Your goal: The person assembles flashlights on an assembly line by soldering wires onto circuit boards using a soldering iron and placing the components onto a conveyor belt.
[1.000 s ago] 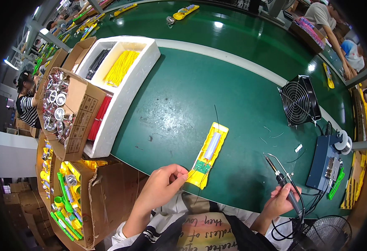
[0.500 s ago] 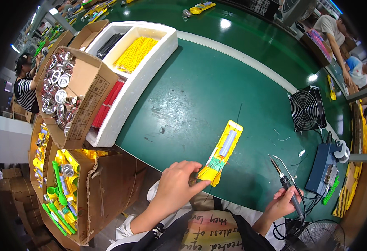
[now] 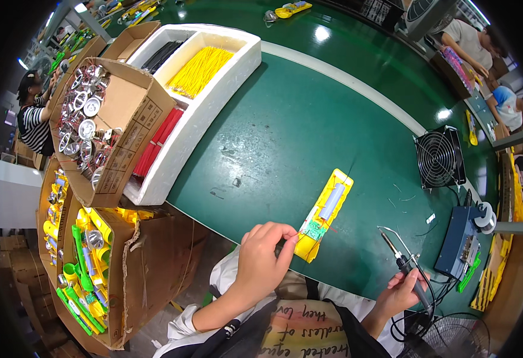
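Note:
A yellow plastic housing [image 3: 306, 249] lies on the green bench in front of me, its long axis slanting away to the right. Inside it sit a pale purple cylindrical battery cell [image 3: 332, 201] and a small green circuit board [image 3: 315, 230] with thin wires. My left hand [image 3: 267, 250] is at the housing's near left side, thumb and forefinger pinched on a thin wire [image 3: 299, 232] by the board. To the right, my right hand [image 3: 403, 290] grips a soldering iron [image 3: 403, 262] by its black handle. The iron's tip points up and left, apart from the housing.
A blue soldering station [image 3: 454, 241] with a solder spool [image 3: 486, 218] and a black fan [image 3: 439, 157] stand at right. At left are a white foam box [image 3: 216, 113] of coloured wires, a carton [image 3: 131, 140] of lamp reflectors and a carton [image 3: 148, 268] of housings. Co-workers sit beyond.
My left hand has left the housing's near end and now pinches a wire beside the board. The housing has shifted slightly right. The right hand with the iron has barely moved.

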`<state>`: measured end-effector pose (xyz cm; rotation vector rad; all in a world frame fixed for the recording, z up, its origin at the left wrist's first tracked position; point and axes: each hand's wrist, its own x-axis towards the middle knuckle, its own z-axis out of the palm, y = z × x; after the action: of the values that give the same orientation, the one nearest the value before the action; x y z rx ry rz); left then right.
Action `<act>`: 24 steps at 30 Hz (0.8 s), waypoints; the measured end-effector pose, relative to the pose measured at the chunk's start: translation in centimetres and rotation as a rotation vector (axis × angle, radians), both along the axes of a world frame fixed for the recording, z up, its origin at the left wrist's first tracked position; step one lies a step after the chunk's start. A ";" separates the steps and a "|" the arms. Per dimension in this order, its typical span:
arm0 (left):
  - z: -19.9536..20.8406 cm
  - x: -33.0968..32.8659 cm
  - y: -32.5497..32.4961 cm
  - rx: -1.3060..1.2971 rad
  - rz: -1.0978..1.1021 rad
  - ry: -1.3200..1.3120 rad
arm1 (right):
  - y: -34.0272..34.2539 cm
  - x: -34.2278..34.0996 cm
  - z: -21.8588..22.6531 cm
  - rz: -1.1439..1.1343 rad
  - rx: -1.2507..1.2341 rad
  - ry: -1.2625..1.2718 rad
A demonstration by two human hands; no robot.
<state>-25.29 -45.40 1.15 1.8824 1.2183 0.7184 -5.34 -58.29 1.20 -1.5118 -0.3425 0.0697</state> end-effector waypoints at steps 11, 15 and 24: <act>-1.8 1.2 -1.4 0.305 0.113 -0.065 | 1.1 -4.6 1.2 0.233 -0.045 0.129; -2.0 1.5 -1.3 0.273 0.138 -0.059 | 1.7 -5.3 1.1 0.270 -0.052 0.174; -2.1 1.8 -1.3 0.264 0.163 -0.070 | 2.3 -5.6 1.1 0.313 -0.129 0.171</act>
<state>-23.50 -46.72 -0.93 1.9647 1.2938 1.0693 -10.97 -56.01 2.31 -1.5563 -0.4407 0.4743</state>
